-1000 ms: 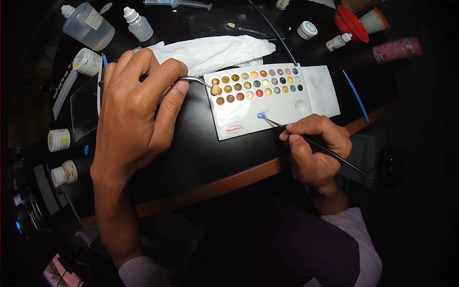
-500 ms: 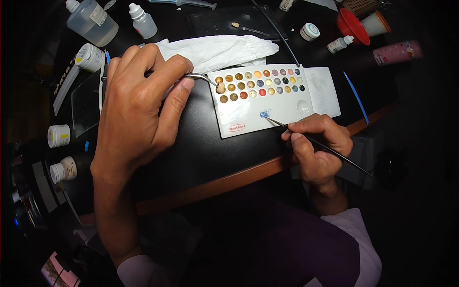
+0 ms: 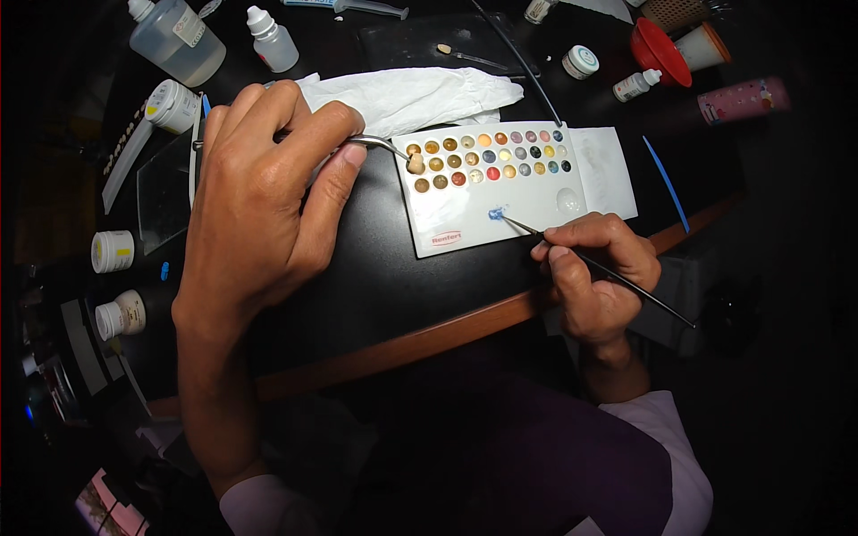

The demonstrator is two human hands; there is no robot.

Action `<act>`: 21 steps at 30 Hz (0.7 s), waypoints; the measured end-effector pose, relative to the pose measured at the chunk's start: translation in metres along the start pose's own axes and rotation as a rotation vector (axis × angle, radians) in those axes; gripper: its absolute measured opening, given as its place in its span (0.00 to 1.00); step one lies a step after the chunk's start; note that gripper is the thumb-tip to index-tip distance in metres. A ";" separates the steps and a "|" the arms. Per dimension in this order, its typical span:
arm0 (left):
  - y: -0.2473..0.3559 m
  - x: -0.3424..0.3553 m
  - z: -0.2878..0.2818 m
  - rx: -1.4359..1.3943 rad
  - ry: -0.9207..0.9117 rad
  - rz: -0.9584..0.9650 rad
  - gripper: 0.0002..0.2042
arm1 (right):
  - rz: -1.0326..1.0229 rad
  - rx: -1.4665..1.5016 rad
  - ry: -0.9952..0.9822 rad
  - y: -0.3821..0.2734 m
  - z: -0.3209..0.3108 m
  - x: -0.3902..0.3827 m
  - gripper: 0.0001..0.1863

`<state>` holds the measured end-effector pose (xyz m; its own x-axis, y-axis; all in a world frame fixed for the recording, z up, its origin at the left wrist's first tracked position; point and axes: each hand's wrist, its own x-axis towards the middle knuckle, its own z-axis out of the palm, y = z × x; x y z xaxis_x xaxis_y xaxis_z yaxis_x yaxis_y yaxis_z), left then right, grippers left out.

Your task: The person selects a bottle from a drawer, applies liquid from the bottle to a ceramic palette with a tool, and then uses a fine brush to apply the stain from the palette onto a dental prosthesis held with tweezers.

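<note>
My left hand point(image 3: 268, 183) is closed round a curved metal instrument point(image 3: 375, 141), probably a clamp or tweezers. At its tip sits a small cream tooth crown point(image 3: 416, 164), over the left edge of a white palette point(image 3: 456, 210). Rows of round wells point(image 3: 491, 156) on the palette hold brown, yellow, red, grey and blue colours. My right hand point(image 3: 601, 277) pinches a thin black paintbrush point(image 3: 617, 282). The brush tip touches a smear of blue paint point(image 3: 497, 214) on the palette's bare lower part. Most of the instrument's handle is hidden inside my left hand.
Behind the palette lies a crumpled white tissue point(image 3: 402, 98). Bottles point(image 3: 273, 40) and jars point(image 3: 113, 251) stand at left. Farther right are a red bowl point(image 3: 660, 52), a small dropper bottle point(image 3: 636, 85) and a blue strip point(image 3: 667, 185). The table's wooden edge point(image 3: 402, 347) runs nearest me.
The whole scene sits slightly shifted in the picture. Both hands keep their grips, and the brush tip remains at the blue smear, which looks a little more spread.
</note>
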<state>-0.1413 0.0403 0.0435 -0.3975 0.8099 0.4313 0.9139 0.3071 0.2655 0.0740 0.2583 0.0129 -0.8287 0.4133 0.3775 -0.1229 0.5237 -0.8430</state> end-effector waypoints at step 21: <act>0.005 0.003 0.002 -0.085 -0.025 -0.051 0.07 | 0.030 0.042 -0.006 0.000 -0.003 -0.001 0.05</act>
<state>-0.1379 0.0453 0.0442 -0.4399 0.8068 0.3944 0.8820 0.3054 0.3589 0.0763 0.2601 0.0136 -0.8356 0.4237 0.3497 -0.1205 0.4796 -0.8692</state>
